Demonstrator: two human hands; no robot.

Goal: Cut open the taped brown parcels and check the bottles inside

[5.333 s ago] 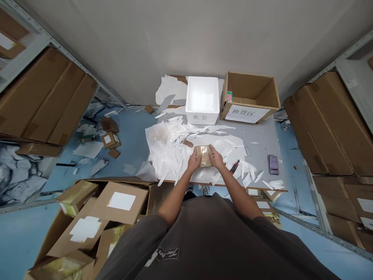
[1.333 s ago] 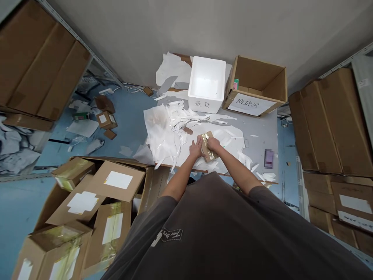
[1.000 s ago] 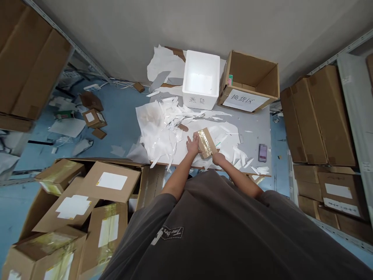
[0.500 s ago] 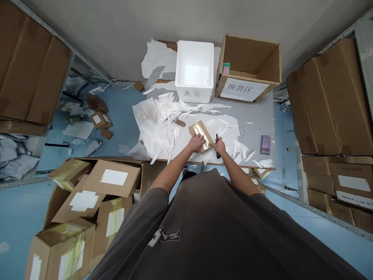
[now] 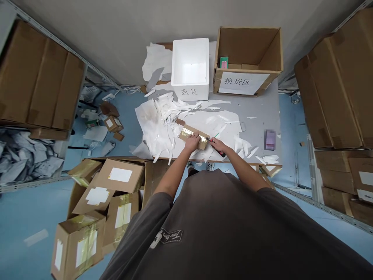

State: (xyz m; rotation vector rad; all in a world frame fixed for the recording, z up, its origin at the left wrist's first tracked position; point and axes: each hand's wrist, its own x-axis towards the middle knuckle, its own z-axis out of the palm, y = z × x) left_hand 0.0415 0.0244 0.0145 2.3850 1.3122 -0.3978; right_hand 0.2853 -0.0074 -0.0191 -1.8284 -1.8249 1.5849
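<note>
A small cardboard box point(image 5: 184, 133) with shiny yellowish tape along its top lies at a slant near the front of the table. My left hand point(image 5: 192, 142) grips it from the near side, fingers over the taped face. In my right hand point(image 5: 218, 145) is a red and black utility knife point(image 5: 222, 154), its front end at the right end of the box. Whether the blade touches the cardboard is too small to tell. Torn white paper scraps point(image 5: 167, 109) lie left of the box and beneath it.
Behind stand a white foam box point(image 5: 190, 91) and a large open carton point(image 5: 247, 46) holding a small green box point(image 5: 223, 62). A phone point(image 5: 269, 140) lies at the table's right. Taped parcels point(image 5: 122, 181) fill a big carton at lower left. Shelves with cartons point(image 5: 344, 89) flank both sides.
The small box has turned so its long side runs more left to right. My right hand has moved from gripping its corner to hold the knife against or near its right end.
</note>
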